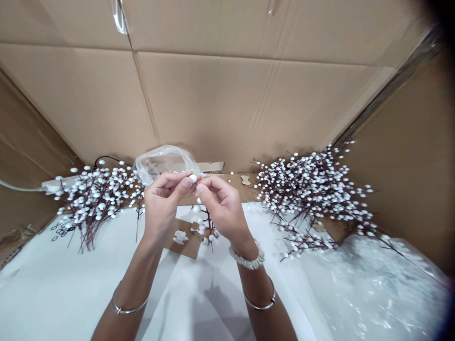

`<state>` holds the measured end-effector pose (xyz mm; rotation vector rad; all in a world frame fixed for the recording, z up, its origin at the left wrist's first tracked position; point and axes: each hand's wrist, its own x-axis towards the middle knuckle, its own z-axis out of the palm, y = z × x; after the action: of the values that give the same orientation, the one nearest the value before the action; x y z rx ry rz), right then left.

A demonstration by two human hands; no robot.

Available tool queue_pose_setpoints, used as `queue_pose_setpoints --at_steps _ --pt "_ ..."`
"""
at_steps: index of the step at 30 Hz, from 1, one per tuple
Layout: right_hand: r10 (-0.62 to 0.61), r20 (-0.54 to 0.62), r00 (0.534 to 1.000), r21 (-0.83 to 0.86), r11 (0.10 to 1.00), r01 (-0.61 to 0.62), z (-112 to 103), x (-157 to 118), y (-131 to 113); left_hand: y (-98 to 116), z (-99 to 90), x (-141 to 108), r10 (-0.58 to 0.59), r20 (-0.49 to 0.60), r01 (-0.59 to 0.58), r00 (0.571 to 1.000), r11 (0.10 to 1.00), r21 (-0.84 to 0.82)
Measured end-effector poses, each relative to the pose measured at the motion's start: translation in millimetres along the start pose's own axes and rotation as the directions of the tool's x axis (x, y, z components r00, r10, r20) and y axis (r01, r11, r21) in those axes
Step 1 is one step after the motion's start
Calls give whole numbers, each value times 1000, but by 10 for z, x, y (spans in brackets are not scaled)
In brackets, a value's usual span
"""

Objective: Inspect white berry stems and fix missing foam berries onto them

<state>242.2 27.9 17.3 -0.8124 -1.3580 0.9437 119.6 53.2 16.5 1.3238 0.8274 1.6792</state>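
My left hand (159, 206) pinches a white berry (193, 178) between thumb and forefinger. Close beside it, my right hand (227, 206) is closed, thumb against forefinger, on what looks like the end of a twig of an artificial berry branch (208, 221). The two sets of fingertips nearly meet. Dark stems and several white berries of this branch show below and between the hands; its upper part is hidden behind my right fingers. Under the hands lies a brown cardboard piece (183, 248) with a small crumpled white scrap (180, 237) on it.
Bunches of white-berried branches lie at the left (95, 194) and the right (309, 189). Behind my hands is a clear plastic bag (163, 156). Clear plastic sheeting (384, 289) covers the right front. Small dark rings (61, 230) lie far left. Cardboard walls (213, 94) enclose the table.
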Motion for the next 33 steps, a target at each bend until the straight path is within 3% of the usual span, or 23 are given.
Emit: queue_pose_setpoints --at_steps 6,11,13,16,18,19,20,22,26,28,30,32,33 --pt "-1 26 1000 39 999 0 16 10 -10 17 -61 13 -6 52 6 999 1000 -4" --pt "31 -10 999 202 979 -29 -15 35 -40 57 -138 30 -54 229 58 972 998 -10" --pt "72 -67 995 351 935 -44 -46 48 -52 97 -204 25 -114 354 96 928 993 70" --pt "146 -177 973 518 854 -34 -83 65 -65 181 -307 -31 -281 555 134 783 948 290" --pt "178 -248 952 556 831 -10 -76 71 -62 227 -346 -104 -376 608 145 700 908 394" --pt "194 -271 943 569 823 -6 -57 72 -55 240 -354 -148 -400 608 153 686 896 417" --pt "214 -280 936 581 814 -12 -29 71 -45 245 -356 -195 -410 598 160 689 890 426" --pt "252 -261 932 594 803 -51 48 66 -18 234 -362 -288 -400 549 165 734 889 426" --pt "306 -77 949 519 825 -224 201 50 49 183 -563 -375 -382 407 214 830 891 400" --pt "368 16 930 475 815 -331 241 41 83 176 -852 -307 -367 315 238 875 894 381" --pt "409 45 912 452 805 -383 257 32 115 191 -1276 -150 -297 138 211 945 874 437" --pt "393 27 919 448 817 -363 259 26 141 220 -1770 72 -115 -113 159 987 801 577" --pt "373 4 928 454 826 -334 258 24 151 233 -2012 192 -13 -220 158 975 739 655"
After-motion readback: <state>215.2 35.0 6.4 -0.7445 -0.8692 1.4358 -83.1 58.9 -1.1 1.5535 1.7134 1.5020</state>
